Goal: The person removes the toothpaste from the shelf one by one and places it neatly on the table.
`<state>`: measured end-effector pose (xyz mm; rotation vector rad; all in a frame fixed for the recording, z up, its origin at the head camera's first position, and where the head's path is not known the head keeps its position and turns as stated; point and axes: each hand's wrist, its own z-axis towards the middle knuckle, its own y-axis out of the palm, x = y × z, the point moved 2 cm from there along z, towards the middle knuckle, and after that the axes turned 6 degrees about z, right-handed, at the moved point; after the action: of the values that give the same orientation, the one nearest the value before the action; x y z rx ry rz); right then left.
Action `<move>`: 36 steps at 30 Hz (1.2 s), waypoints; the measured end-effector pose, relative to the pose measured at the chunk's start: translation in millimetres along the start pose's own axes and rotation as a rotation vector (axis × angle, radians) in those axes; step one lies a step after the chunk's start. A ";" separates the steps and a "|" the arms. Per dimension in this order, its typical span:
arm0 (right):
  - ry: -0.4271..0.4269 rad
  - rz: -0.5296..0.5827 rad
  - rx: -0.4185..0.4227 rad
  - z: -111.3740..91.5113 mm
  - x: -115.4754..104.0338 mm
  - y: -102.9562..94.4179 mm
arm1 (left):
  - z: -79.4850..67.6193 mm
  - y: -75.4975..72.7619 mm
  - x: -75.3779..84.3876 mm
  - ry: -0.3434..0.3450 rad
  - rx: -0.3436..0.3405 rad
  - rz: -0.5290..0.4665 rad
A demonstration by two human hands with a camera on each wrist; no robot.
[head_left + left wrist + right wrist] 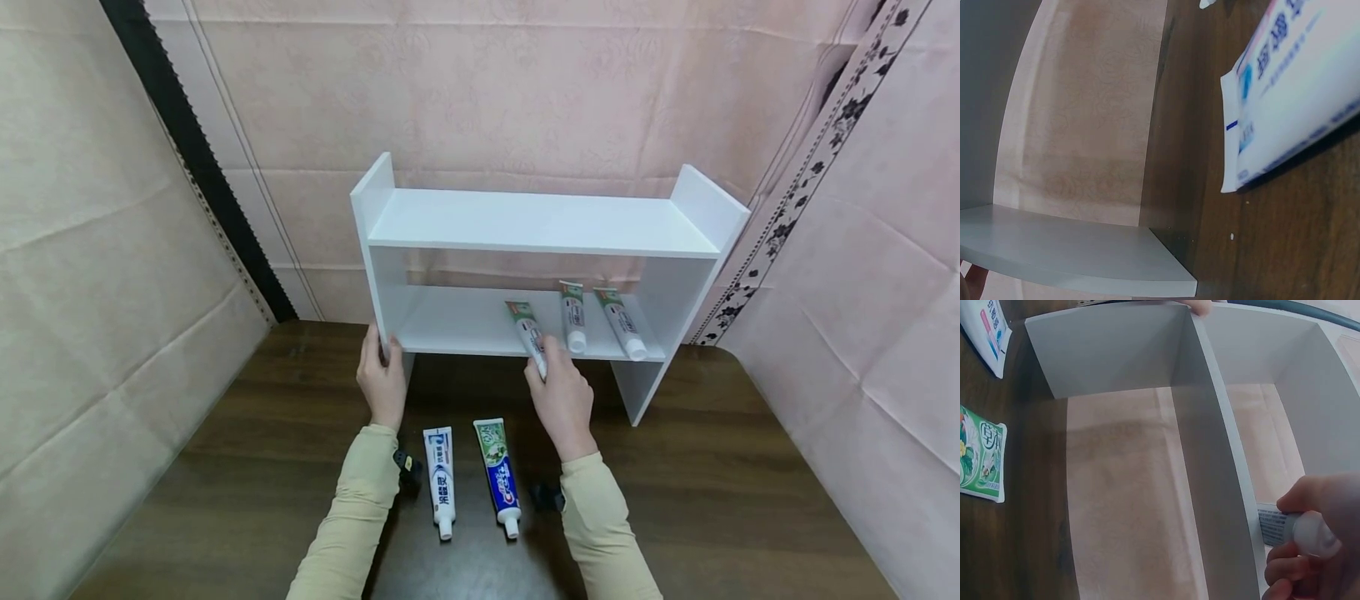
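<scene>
My right hand (564,402) pinches a green-topped white toothpaste tube (527,329) near its white cap. The crimped end of that tube lies over the lower board of a white two-tier shelf (457,325). In the right wrist view, thumb and fingers close round the cap end (1314,536) at the board's front edge. My left hand (383,385) grips the shelf's left side panel low at its front edge. On the lower board, right of the held tube, lie two similar tubes, one nearer (573,318) and one farther right (621,325).
A blue-and-white toothpaste tube (440,479) and a green-and-blue one (498,475) lie on the dark wooden table (255,492) between my forearms, caps toward me. Pale cloth walls (525,100) stand behind the shelf and at both sides.
</scene>
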<state>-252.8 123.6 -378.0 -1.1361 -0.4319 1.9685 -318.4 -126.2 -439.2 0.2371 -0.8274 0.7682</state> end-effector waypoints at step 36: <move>0.017 0.016 -0.033 -19.7 -1.1 -11.4 | -0.8 -2.0 1.5 0.010 0.015 -0.005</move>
<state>-230.6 127.9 -380.8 -1.1799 -0.4489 1.9702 -315.9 -126.4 -438.5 0.2481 -0.8113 0.7700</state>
